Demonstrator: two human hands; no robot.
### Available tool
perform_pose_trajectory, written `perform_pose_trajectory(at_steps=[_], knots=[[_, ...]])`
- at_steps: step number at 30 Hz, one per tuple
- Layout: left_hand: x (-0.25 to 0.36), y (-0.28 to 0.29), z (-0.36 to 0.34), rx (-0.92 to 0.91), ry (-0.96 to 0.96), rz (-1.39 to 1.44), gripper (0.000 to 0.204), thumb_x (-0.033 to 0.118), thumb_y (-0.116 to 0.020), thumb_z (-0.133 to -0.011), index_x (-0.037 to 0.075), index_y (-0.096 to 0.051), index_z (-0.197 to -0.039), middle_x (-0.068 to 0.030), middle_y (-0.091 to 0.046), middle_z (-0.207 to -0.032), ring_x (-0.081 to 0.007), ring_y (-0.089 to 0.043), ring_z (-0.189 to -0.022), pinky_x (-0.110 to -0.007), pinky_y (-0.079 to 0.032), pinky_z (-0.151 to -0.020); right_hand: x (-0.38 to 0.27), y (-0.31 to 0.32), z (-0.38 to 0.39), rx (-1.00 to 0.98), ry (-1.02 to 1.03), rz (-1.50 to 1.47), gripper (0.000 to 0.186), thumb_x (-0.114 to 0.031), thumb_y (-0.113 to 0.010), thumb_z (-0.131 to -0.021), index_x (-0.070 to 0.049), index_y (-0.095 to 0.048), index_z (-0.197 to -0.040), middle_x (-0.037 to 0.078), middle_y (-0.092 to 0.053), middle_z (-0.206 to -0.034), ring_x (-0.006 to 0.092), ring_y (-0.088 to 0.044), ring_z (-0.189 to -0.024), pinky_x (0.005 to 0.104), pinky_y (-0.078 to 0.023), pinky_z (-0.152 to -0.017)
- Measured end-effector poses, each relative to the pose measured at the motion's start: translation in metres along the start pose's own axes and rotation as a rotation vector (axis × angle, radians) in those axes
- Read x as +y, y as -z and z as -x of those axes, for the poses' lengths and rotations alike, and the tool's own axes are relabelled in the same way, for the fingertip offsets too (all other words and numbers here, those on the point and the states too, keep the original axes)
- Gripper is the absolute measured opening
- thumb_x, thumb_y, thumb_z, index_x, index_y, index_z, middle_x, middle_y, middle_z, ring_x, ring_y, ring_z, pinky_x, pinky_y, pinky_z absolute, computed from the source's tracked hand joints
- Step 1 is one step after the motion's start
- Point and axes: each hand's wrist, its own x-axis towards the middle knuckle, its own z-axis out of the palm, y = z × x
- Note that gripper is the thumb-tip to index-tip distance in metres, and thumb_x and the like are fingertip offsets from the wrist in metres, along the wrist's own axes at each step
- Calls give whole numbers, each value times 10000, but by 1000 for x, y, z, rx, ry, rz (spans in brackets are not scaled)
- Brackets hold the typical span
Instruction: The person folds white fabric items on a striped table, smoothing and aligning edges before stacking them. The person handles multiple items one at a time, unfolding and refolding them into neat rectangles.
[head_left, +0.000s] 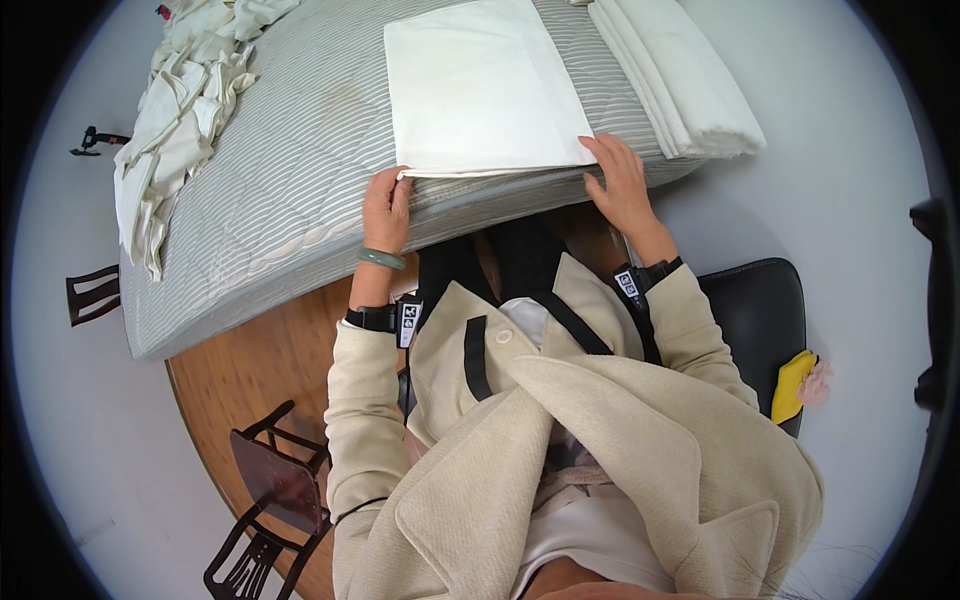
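A folded white cloth (480,90) lies flat on a striped mattress (310,140), its front edge close to the mattress's near side. My left hand (385,208) is closed at the near left corner of this cloth, thumb and fingers pinching the edge. At the near right corner, the fingertips of my right hand (622,190) rest on the fabric. The thumb of that hand is spread apart, just in front of the cloth's edge. Part of the left fingers is hidden from view.
Right of the cloth lies a thick folded white stack (685,80). Crumpled white cloths (180,120) hang over the mattress's left side. A dark wooden chair (280,490) stands lower left; a black seat (755,310) at right carries a yellow item (793,385).
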Motion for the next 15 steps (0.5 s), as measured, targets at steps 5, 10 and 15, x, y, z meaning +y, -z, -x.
perform_pose_trajectory(at_steps=[5,10,15], knots=[[-5,4,2,-1,228,247,176,135,-586,-990,37,-665,-1112,-26,-614,-853,-97,-548,-765,-260,-455,-672,-1,0,-2,-4,-17,5,548,-48,-629,-770,-138,-543,-1304,87,-534,-1262,286,-478,-1239,428,-350,-1043],[2,12,5,-30,252,322,209,155,-555,-1010,18,-655,-1130,-1,-600,-817,-86,-527,-771,-247,-439,-695,-4,-3,0,54,-9,10,512,-62,-639,-771,-142,-571,-1273,75,-547,-1235,276,-494,-1209,425,-364,-1026],[14,21,15,-36,227,390,220,169,-526,-1026,1,-646,-1101,-11,-599,-819,-96,-530,-781,-251,-436,-732,-4,-5,4,35,-11,-53,445,-82,-651,-792,-133,-603,-1231,75,-555,-1224,280,-501,-1200,417,-365,-1015]])
